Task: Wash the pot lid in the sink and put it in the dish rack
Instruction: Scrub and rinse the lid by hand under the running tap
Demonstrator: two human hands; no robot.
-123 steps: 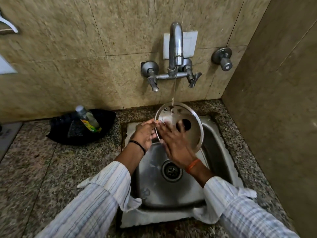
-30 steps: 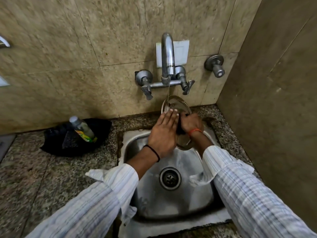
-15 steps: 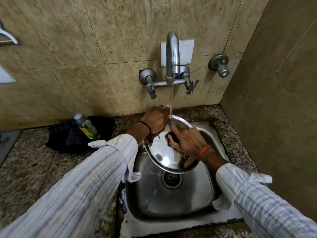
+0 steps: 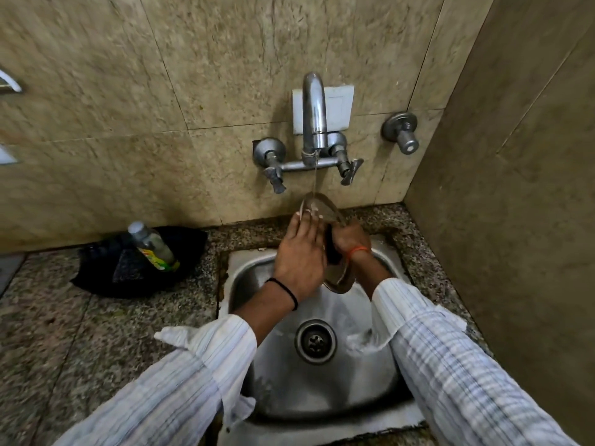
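Observation:
The steel pot lid (image 4: 325, 207) stands almost on edge over the back of the steel sink (image 4: 251, 278), under a thin stream of water from the wall tap (image 4: 314, 117). My right hand (image 4: 349, 241) grips its black knob from the right. My left hand (image 4: 301, 252) lies flat against the lid's left face, fingers together and pointing up to its rim. Most of the lid is hidden between my hands. No dish rack is in view.
A bottle of green dish liquid (image 4: 153, 244) lies on a black cloth (image 4: 106, 275) on the granite counter, left of the sink. A second valve (image 4: 401, 132) juts from the wall right of the tap. A side wall closes in the right.
The lid has tipped from lying nearly flat over the sink to standing on edge. My left hand has moved from its far rim to lie flat on its face.

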